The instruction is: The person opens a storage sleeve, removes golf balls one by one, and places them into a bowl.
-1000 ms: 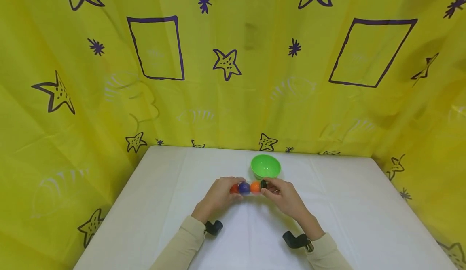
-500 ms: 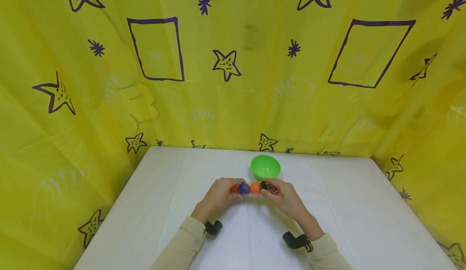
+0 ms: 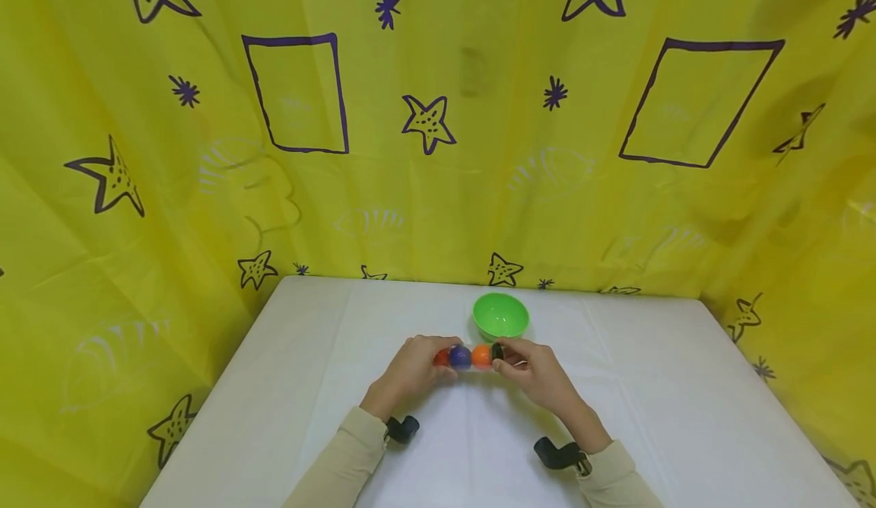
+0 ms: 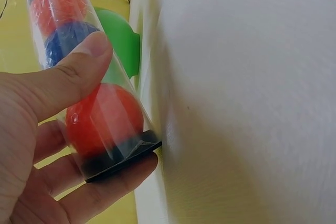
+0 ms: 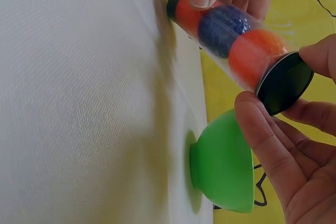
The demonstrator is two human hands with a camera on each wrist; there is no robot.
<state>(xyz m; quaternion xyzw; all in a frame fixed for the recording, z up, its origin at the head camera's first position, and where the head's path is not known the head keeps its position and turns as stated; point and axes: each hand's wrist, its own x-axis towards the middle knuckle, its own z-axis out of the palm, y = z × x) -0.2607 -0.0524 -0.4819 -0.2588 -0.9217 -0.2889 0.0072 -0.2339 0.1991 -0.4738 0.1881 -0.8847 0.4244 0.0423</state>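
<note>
A clear plastic tube [image 3: 471,358] with dark caps on its ends is held level above the table. Inside it lie a red ball [image 4: 107,116], a blue ball [image 5: 223,29] and an orange ball [image 3: 481,356]. My left hand [image 3: 413,365] grips the red-ball end, its thumb along the tube wall and its fingers round the far side and end. At the other end, my right hand [image 3: 535,367] pinches the dark cap [image 5: 286,83] by its edge between thumb and fingers. The cap sits against the tube's end.
Just beyond the tube, a green bowl [image 3: 500,316] stands upright on the white-covered table [image 3: 356,310]. Yellow curtains [image 3: 424,188] with starfish drawings hang behind the table and along both sides. A black wrist mount [image 3: 557,453] shows on the right forearm.
</note>
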